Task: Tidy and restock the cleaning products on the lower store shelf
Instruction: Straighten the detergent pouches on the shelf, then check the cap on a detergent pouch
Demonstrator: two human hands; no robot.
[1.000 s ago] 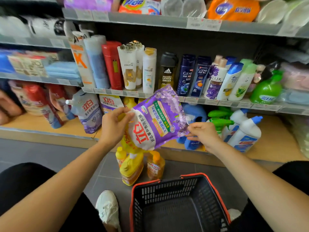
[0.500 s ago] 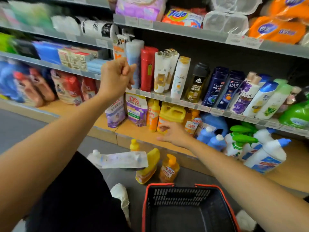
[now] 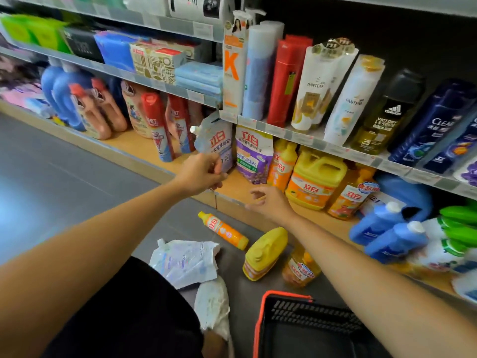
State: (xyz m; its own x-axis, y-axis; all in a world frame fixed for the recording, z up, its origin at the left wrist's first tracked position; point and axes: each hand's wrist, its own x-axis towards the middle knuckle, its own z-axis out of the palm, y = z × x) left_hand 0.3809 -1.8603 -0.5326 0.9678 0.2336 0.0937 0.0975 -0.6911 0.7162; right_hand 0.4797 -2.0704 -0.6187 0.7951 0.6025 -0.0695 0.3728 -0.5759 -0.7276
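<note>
Pale blue-and-purple spouted refill pouch stands on the lower shelf beside a purple detergent bag, left grip clutching its base; right grip hovers slack-fingered; orange-rimmed basket on floor

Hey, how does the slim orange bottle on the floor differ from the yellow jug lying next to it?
The slim orange bottle is narrow and long; the yellow jug is squat and wide. The bottle is orange with yellow ends, the jug yellow with an orange label. Both lie on their sides on the grey floor.
</note>
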